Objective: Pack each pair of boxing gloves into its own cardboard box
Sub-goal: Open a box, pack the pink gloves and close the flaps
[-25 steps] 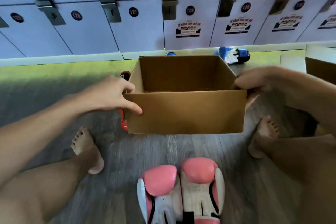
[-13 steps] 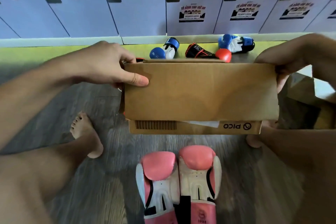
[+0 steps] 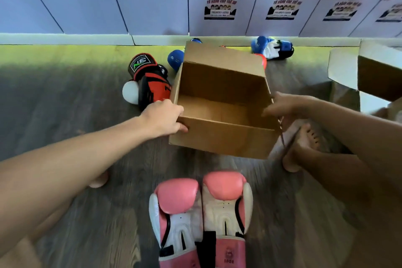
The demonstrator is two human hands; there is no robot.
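Cardboard box (image 3: 221, 139), one held; pink gloves (image 3: 177, 199), two.

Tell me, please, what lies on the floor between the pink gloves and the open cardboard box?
Nothing: the head view shows only a short stretch of bare wood floor between the pink gloves and the cardboard box.

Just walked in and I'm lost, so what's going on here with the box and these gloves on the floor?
A person sitting on the floor holds an open, empty box with both hands: the left hand grips its near left corner, the right hand its right wall. The box is tilted. A pink pair lies side by side in front of the person, not yet packed. A red-black glove and blue gloves lie beyond, by the lockers.
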